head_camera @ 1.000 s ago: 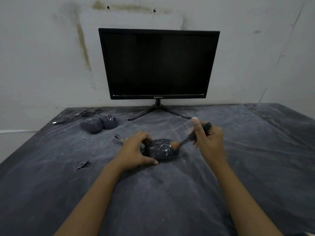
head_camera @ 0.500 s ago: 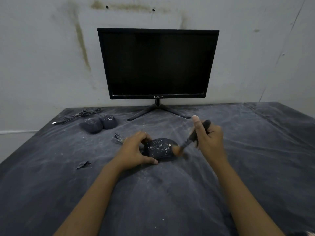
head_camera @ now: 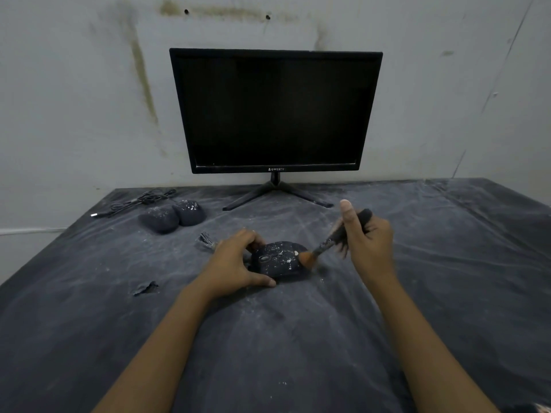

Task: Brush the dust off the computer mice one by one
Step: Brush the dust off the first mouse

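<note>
Now one mouse (head_camera: 277, 259), two mice (head_camera: 161, 221), one brush (head_camera: 326, 244)

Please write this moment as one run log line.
left hand: holds dusty black computer mouse | right hand: grips black-handled brush, bristles on mouse | two dusty mice: lie rear-left

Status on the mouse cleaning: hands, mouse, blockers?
Left hand grips dusty mouse on cloth. Right hand holds brush, bristles at the mouse's right side. Two more mice at back left, nothing blocking.

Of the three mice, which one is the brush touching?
The centre mouse, held by the left hand; the brush in the right hand meets its right end. The two back-left mice lie untouched.
</note>
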